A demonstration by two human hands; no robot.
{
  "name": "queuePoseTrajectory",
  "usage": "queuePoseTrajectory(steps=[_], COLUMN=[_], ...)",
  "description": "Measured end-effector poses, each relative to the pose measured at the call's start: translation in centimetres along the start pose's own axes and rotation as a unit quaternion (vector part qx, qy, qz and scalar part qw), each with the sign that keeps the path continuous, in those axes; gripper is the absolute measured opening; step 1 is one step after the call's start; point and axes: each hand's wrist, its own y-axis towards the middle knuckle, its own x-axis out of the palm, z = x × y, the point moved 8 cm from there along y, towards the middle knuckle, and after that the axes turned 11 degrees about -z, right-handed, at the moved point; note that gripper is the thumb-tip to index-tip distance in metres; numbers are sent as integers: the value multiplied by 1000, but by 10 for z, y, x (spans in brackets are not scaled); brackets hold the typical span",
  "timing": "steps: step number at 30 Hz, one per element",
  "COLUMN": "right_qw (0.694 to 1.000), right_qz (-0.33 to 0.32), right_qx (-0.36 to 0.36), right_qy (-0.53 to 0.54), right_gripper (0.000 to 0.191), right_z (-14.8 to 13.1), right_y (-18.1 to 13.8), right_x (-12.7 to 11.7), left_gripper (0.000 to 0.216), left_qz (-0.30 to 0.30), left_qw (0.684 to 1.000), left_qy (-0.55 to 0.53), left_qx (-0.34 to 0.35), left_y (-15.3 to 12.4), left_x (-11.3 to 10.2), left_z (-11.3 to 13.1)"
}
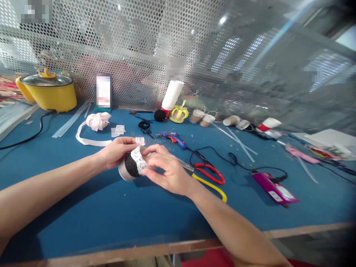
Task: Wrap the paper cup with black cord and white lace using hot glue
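Observation:
Low over the blue table, both my hands grip a small grey paper cup [125, 172], tilted on its side. A black band [131, 165] circles it, and a white lace strip [138, 159] lies around the rim end. My left hand [115, 151] is closed behind the cup, near a loose lace end [140, 140] at its fingertips. My right hand [167, 168] presses the lace with thumb and fingers at the rim. Beyond the hands lie a blue hot glue gun [174, 139] and, partly behind the right hand, scissors with a red and a yellow handle [210, 172].
A yellow electric pot [55, 97], a phone on a stand [103, 91] and a pale pink ribbon bundle [98, 121] stand at the left. Small cups [207, 119], a white cup stack [172, 95] and a yellow crown-shaped piece [178, 113] line the back. A purple power strip [274, 189] lies right, with trailing cords.

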Motion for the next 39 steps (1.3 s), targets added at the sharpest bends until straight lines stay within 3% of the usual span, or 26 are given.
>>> queuePoseTrajectory(steps=[7, 12, 16, 22, 30, 39], right_qw=[993, 988, 984, 979, 977, 972], right_qz=[34, 64, 53, 80, 147, 139], right_qx=[70, 82, 105, 141, 153, 185], right_qy=[90, 116, 133, 127, 30, 35], right_gripper=[10, 8, 16, 30, 19, 16], right_z=[19, 32, 40, 47, 46, 48], right_y=[-4, -8, -8, -9, -12, -13], right_x=[-5, -11, -11, -12, -18, -17], left_gripper=[21, 54, 50, 59, 68, 90], left_qz=[5, -88, -149, -92, 1, 46], left_qw=[1000, 994, 987, 991, 983, 946], left_qy=[-23, -21, 27, 96, 175, 302], left_qx=[-1, -68, -62, -10, 46, 106], left_y=[4, 4, -1, -2, -5, -8], left_x=[-4, 7, 13, 13, 11, 10], left_z=[-4, -13, -13, -8, -2, 5])
